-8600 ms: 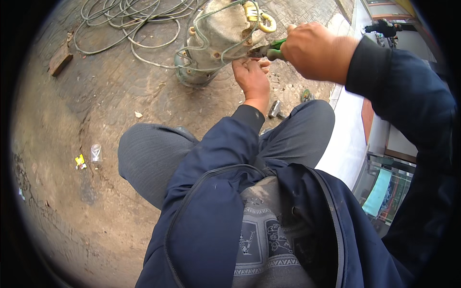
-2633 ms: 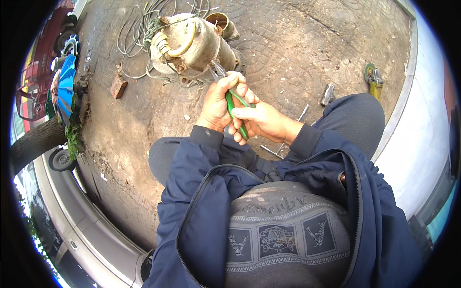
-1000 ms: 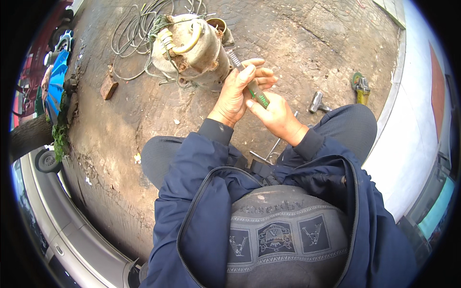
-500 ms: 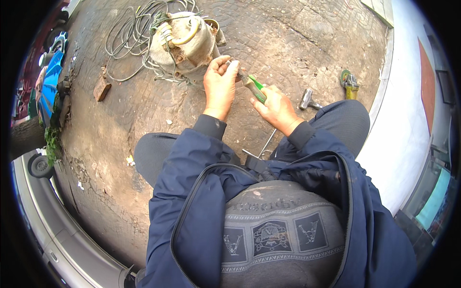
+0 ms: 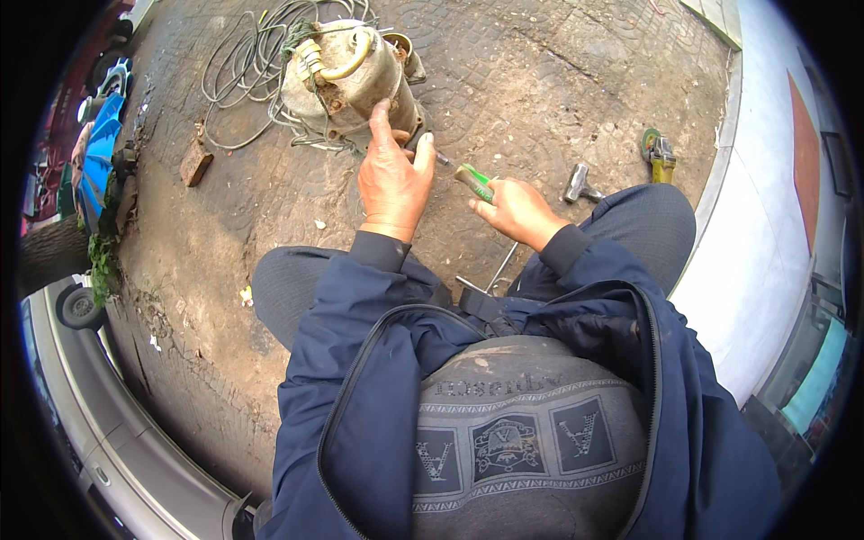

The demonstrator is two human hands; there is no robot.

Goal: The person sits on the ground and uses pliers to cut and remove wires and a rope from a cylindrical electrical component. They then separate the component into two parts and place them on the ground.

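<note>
My right hand (image 5: 519,213) is closed round the green and clear handle of a screwdriver (image 5: 473,181). Its thin shaft points up and left toward the side of a worn, rusty metal pump (image 5: 360,99), and the tip is hard to make out. My left hand (image 5: 394,187) is at the near side of the pump, index finger stretched out over its body and thumb apart. Whether that finger presses on the metal cannot be told. A pale yellow handle (image 5: 346,70), bound with cord, curves over the pump's top.
Coiled cable (image 5: 256,67) lies left of the pump, near a brick piece (image 5: 195,164). Beside my right knee are a hammer (image 5: 580,184) and a yellow angle grinder (image 5: 661,157). A metal rod tool (image 5: 502,268) lies between my legs. A parked car (image 5: 135,432) stands at left.
My left hand has opened from a pinch near the screwdriver's shaft and turned, its index finger now reaching over the pump. The right hand has shifted slightly down with the screwdriver.
</note>
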